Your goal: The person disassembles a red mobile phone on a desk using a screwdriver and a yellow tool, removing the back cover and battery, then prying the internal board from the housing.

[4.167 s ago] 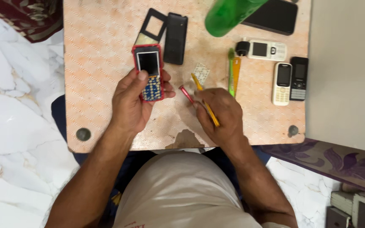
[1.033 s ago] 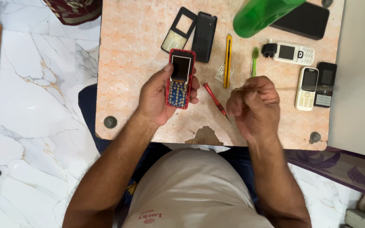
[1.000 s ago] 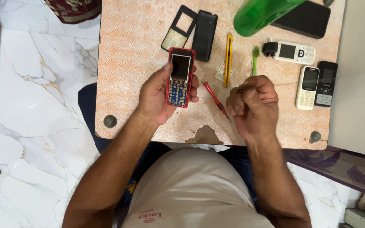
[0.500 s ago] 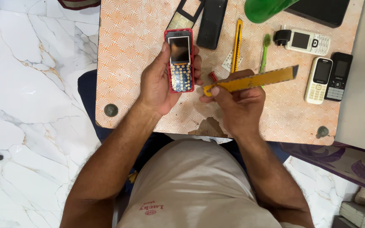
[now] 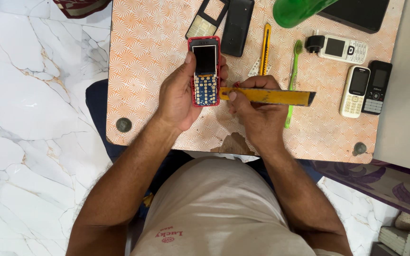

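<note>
While the left hand (image 5: 179, 97) cradles the red phone (image 5: 205, 71) from behind, thumb on one long edge and fingertips curled over the other, the right hand (image 5: 257, 111) is closed around a yellow flat tool (image 5: 266, 96) whose near end meets the phone's right edge beside the exposed keypad contacts. The phone is held just above the patterned orange table (image 5: 148, 61), screen up, its front cover off. The bare handset looks light and stiff but probably fragile: the screen and uncovered board are best left untouched, so the side rails seem the safest place to hold. The tool appears thin and rigid, gripped near its working end for control. Above lie a black cover frame (image 5: 207, 19), a black back panel (image 5: 237, 21), a yellow cutter (image 5: 265, 47), a green toothbrush (image 5: 293, 76) and three other phones (image 5: 359, 66).
</note>
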